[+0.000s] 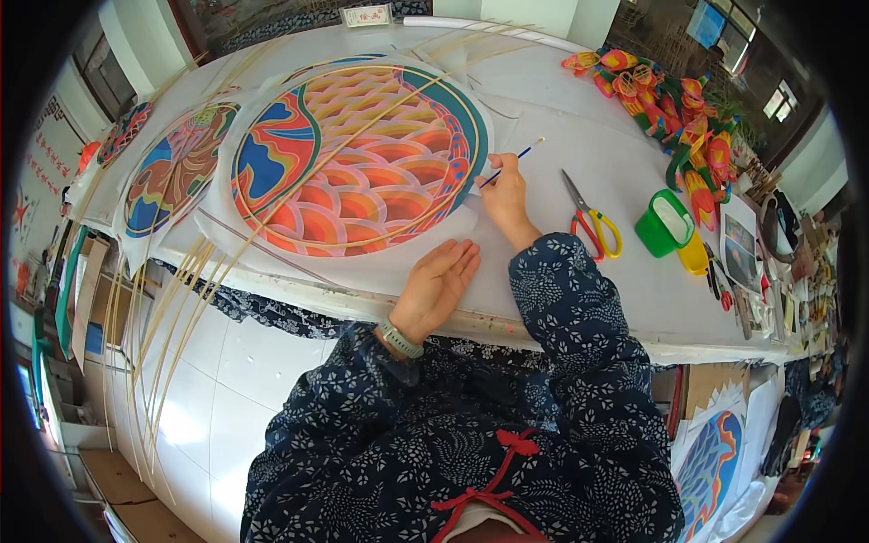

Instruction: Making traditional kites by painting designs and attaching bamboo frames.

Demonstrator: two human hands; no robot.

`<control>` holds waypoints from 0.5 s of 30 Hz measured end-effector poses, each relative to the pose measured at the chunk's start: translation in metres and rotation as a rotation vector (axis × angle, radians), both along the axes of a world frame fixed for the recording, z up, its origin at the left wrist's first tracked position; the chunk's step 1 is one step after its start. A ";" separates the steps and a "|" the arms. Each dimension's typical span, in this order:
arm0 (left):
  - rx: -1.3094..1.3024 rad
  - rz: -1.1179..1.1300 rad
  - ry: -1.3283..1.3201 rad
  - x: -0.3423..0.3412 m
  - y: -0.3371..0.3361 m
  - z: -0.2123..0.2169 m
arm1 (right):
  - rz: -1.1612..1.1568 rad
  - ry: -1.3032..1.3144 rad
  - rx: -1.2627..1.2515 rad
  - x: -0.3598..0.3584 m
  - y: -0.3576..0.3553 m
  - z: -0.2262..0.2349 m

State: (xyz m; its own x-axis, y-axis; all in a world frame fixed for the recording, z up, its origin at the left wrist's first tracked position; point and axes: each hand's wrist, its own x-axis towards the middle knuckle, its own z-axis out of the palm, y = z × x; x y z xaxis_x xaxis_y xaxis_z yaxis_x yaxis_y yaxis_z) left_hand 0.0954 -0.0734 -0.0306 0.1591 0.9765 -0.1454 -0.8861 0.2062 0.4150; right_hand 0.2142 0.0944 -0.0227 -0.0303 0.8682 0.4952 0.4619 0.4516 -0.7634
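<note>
A round painted paper panel (358,172) with red, orange and pink scales and a dark green border lies on the table, a thin bamboo hoop along its edge. At its right rim, my right hand (507,197) is closed around a thin blue-handled paintbrush (520,156), which slants up to the right. My left hand (436,286) rests near the panel's lower edge, empty, fingers stretched out and palm turned partly up. To the right of my right hand lie scissors (593,222) with one red and one yellow handle, blades slightly apart.
A green tub (663,224) with white contents stands beside a yellow container (694,258). Red-yellow fabric-like ornaments (688,127) line the far right edge. Long bamboo strips (195,271) cross the panel and overhang the near left edge. More painted panels (181,167) lie left.
</note>
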 end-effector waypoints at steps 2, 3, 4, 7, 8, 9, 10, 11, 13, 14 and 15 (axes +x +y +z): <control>0.026 -0.022 -0.040 0.006 0.013 0.003 | 0.020 0.068 0.037 -0.004 -0.003 0.009; -0.005 -0.051 -0.058 0.011 0.021 0.006 | 0.027 0.063 0.042 -0.005 -0.002 0.010; -0.038 -0.086 -0.076 0.019 0.028 0.010 | 0.057 0.142 0.060 -0.002 -0.001 0.008; -0.088 -0.082 -0.110 0.028 0.042 0.024 | 0.135 0.296 0.093 0.001 -0.004 0.009; -0.109 -0.052 -0.121 0.030 0.046 0.028 | 0.161 0.331 0.090 0.003 -0.006 0.011; -0.128 -0.028 -0.130 0.030 0.050 0.031 | 0.183 0.365 0.089 0.005 -0.009 0.016; -0.126 -0.026 -0.132 0.027 0.054 0.031 | 0.203 0.401 0.087 0.008 -0.011 0.019; -0.126 0.047 -0.151 0.020 0.057 0.029 | 0.203 0.400 0.087 0.011 -0.011 0.017; -0.127 0.190 -0.186 0.009 0.063 0.023 | 0.282 0.394 0.025 0.021 -0.009 0.009; -0.132 0.188 -0.187 0.008 0.065 0.017 | 0.319 0.390 -0.009 0.027 -0.011 0.009; -0.136 0.217 -0.167 0.008 0.065 0.010 | 0.316 0.390 -0.014 0.038 -0.013 0.011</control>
State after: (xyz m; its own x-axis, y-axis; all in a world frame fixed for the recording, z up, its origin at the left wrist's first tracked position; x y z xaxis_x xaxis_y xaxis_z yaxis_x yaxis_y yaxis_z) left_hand 0.1031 -0.0080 -0.0207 -0.0187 0.9637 -0.2663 -0.9693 0.0479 0.2413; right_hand 0.2524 0.0819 -0.0120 -0.1075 0.8533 0.5102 -0.0168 0.5116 -0.8591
